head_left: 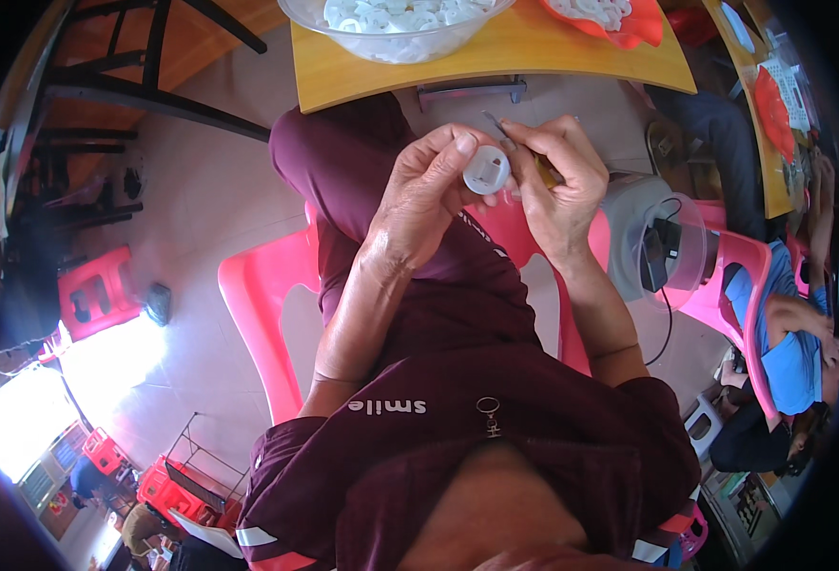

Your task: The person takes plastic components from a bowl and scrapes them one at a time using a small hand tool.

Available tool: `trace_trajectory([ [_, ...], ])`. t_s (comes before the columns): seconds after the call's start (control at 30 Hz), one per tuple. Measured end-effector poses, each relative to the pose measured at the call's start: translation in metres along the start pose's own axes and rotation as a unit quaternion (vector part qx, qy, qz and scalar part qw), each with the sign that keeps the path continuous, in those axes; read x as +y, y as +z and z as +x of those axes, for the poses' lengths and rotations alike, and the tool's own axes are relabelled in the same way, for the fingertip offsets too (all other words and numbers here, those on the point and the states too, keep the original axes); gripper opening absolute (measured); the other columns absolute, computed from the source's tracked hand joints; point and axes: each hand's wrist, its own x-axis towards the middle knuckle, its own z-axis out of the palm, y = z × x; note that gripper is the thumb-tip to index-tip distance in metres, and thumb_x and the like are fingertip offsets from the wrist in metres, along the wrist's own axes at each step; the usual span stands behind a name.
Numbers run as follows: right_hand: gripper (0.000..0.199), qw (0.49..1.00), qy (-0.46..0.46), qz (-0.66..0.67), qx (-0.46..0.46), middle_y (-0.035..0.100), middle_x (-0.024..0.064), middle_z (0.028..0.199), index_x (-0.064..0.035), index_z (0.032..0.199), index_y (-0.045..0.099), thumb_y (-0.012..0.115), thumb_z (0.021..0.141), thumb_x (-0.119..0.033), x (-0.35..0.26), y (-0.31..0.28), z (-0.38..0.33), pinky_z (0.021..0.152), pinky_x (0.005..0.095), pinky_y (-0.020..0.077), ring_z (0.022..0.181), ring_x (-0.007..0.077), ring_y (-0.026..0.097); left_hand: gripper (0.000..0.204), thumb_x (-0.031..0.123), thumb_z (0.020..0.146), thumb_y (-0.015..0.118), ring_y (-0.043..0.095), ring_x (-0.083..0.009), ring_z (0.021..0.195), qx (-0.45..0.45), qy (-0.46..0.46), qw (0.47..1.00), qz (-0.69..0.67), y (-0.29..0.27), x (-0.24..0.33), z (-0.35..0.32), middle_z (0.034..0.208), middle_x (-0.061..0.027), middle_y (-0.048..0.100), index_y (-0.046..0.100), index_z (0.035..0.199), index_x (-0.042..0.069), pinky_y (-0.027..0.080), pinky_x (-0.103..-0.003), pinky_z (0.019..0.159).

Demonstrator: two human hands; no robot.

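Observation:
My left hand (422, 186) pinches a small round white plastic part (486, 171) with cut-outs in its face, held above my lap. Close on its right, my right hand (560, 171) is closed round a slim knife-like tool (492, 121). Its thin grey blade points up and away past my fingers, and a bit of yellowish handle shows under the palm. The blade looks near the part's far edge; whether they touch I cannot tell. Ahead on the yellow table (572, 62) stands a clear plastic basin (307, 19) full of similar white pieces (400, 17).
A red dish (644, 27) with more white pieces sits at the table's right. Right of me are a clear tub (693, 249) with a black adapter and cord, and a person in blue (789, 357) on a pink chair. Dark metal legs (153, 86) stand far left.

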Motion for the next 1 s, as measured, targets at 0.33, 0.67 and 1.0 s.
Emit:
trace_trajectory([
  [0.33,0.028,0.995,-0.087,-0.027,-0.048,0.049,0.0034,0.067,-0.0065,0.090,0.070,0.069,0.068,0.011,-0.002,0.005,-0.002,0.047,0.0259,0.0384,0.054,0.0122,0.050,0.043,0.034,0.098,0.037,0.053,-0.0090,0.061,0.142,0.018,0.981,0.131,-0.012,0.010,0.001,0.072,-0.0052,0.059,0.061,0.095,-0.001,0.044,-0.021,0.058],
  [0.67,0.031,0.988,-0.111,-0.069,-0.078,0.048,0.0023,0.067,-0.0064,0.084,0.069,0.067,0.060,0.013,0.002,0.009,-0.008,0.043,0.0287,0.0402,0.050,0.0135,0.052,0.043,0.033,0.097,0.039,0.045,-0.0030,0.059,0.161,0.057,0.951,0.257,-0.015,0.011,-0.001,0.065,0.0028,0.055,0.064,0.079,0.003,0.036,-0.019,0.053],
  [1.0,0.027,0.986,-0.114,-0.093,-0.079,0.048,0.0025,0.066,-0.0066,0.082,0.068,0.070,0.059,0.009,-0.001,0.010,-0.009,0.042,0.0293,0.0396,0.049,0.0150,0.052,0.042,0.029,0.097,0.037,0.041,-0.0042,0.062,0.146,0.092,0.934,0.313,-0.019,0.006,0.002,0.067,0.0022,0.052,0.061,0.076,0.001,0.034,-0.021,0.056],
])
